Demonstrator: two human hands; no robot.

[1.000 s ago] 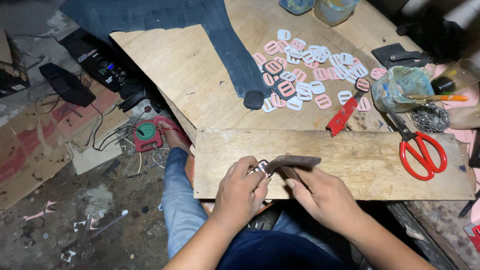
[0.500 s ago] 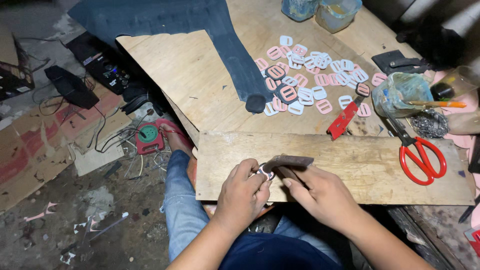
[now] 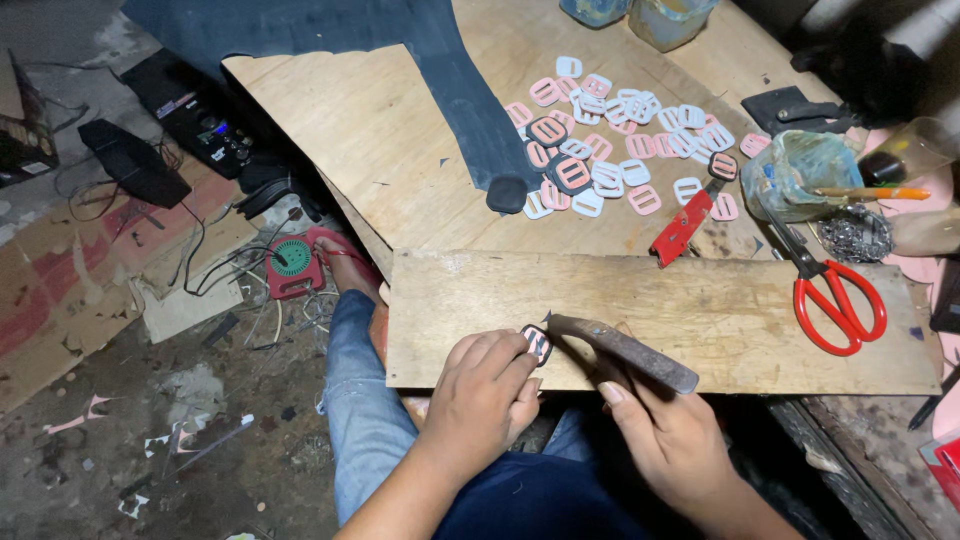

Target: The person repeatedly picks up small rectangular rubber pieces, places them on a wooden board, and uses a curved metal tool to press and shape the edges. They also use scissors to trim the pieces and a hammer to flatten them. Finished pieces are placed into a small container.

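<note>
While the near edge of the wooden plank [image 3: 700, 320] serves as a work rest, a small dark buckle [image 3: 538, 344] with a pale centre is pinched against it by the fingertips of the left hand [image 3: 485, 395], presumably so the piece is steadied on something firm. The right hand [image 3: 668, 432] is closed around the lower end of a dark flat metal tool [image 3: 620, 350], which is laid low across the plank with its pointed tip brought right up to the buckle; the shallow angle appears chosen so that the tip can bear on the buckle's edge. Both hands are kept close together just above the lap, over the blue jeans [image 3: 370, 420].

Farther back on the plywood sheet [image 3: 340, 140], a loose pile of pink and white buckles [image 3: 620, 150] is spread within reach, a few of them already dark-rimmed. Beside the pile a long strip of dark fabric [image 3: 460, 90] is draped, ending in a rounded tab. A red utility knife [image 3: 682, 228] is left near the plank's far edge, and red-handled scissors [image 3: 835, 295] are laid across its right end. A plastic-wrapped glue pot [image 3: 795, 175] with a brush is set well apart, to the right.
</note>
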